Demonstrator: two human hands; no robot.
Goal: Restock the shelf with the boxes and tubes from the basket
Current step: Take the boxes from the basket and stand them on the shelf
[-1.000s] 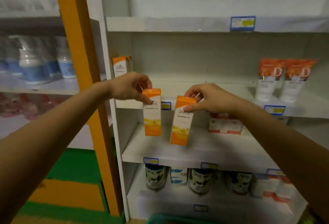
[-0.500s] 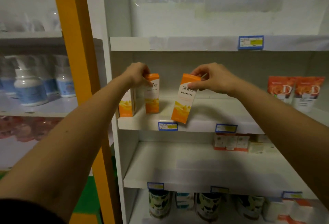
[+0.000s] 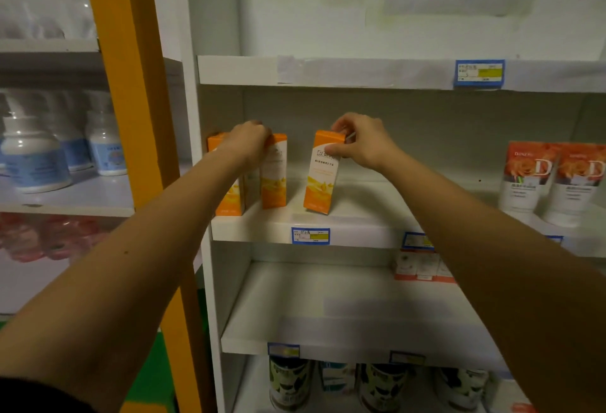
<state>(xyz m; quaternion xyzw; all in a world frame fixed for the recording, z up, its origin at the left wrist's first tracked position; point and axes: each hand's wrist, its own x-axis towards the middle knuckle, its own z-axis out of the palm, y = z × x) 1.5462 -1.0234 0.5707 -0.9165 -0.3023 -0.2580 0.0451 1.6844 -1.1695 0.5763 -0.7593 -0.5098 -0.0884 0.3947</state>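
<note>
Three orange-and-white boxes are on the white shelf (image 3: pixel 360 225). My left hand (image 3: pixel 247 142) grips the top of one box (image 3: pixel 274 179), which stands upright on the shelf beside another box (image 3: pixel 229 197) at the shelf's far left. My right hand (image 3: pixel 360 143) holds the top of a third box (image 3: pixel 320 176), tilted slightly, its lower edge touching the shelf a little to the right. The basket is out of view.
Two orange-capped tubes (image 3: pixel 554 179) stand at the right of the same shelf. Small red-and-white boxes (image 3: pixel 419 266) sit one shelf down, dark cans (image 3: pixel 290 383) on the lowest. An orange post (image 3: pixel 131 84) borders the left; white bottles (image 3: pixel 32 156) fill the neighbouring shelf.
Both hands rose from the lower shelf level to the upper shelf with the boxes. The left box now stands on the shelf; the right box has come down onto it.
</note>
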